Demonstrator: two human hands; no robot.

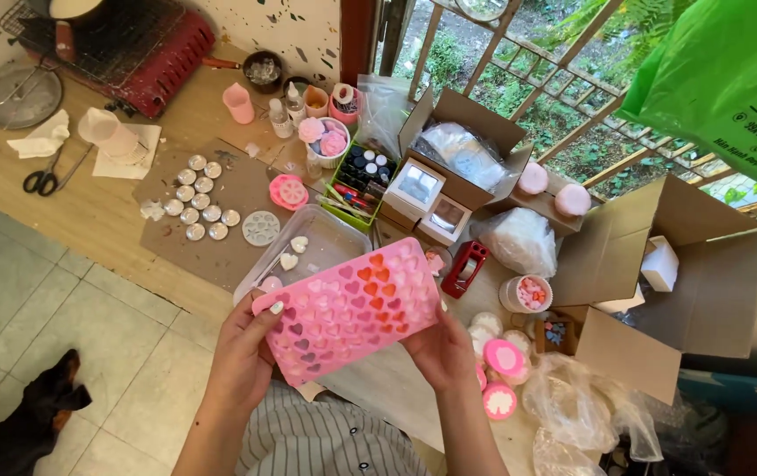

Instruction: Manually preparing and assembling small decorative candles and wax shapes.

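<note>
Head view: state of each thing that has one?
pink heart mould: held by both hands, tilted, cavities filled
left hand: gripping the mould's left end
right hand: gripping the mould's right end
clear plastic tray: open, a few hearts inside
large cardboard box: open
scissors: closed

Open brown cardboard boxes [696, 264] right; green printed bag [731, 79] above.

Both hands raised, left [242, 353] and right [440, 353], fingers curled
</note>
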